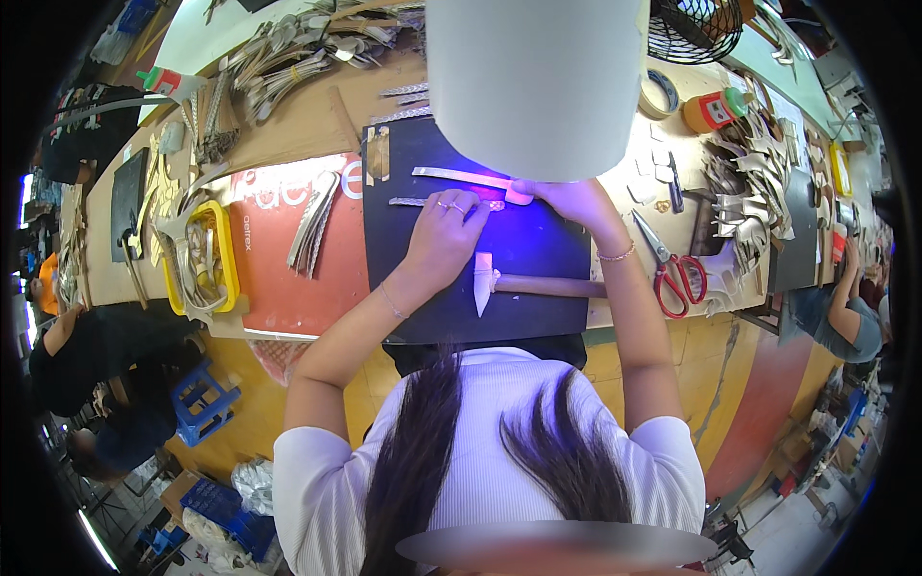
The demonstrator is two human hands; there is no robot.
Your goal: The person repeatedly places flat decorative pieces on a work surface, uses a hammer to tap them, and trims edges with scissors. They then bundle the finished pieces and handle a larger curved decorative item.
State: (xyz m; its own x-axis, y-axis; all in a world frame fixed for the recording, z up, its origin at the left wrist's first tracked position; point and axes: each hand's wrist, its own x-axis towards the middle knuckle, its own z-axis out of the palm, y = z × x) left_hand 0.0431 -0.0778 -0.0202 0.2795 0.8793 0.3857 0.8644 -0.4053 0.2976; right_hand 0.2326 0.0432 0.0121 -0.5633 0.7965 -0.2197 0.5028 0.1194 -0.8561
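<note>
My right hand [571, 204] pinches the wide end of a pale strap [451, 175], which stretches left across a dark work mat [423, 298]. My left hand [447, 235] has its fingers closed on a narrow braided strip [407, 202] just nearer to me, partly hidden under the fingers. Violet-blue light falls on both hands and the strips. Below them on the mat lies a hammer [547, 286] with a pale head and a wooden handle pointing right, near my right forearm.
A big white cylinder [538, 86] hangs over the mat's far side. Red-handled scissors [672, 278], a tape roll [659, 94] and an orange bottle [715, 110] are to the right. At left are a strap bundle [312, 226] and a yellow basket [230, 278]. Co-workers sit at both sides.
</note>
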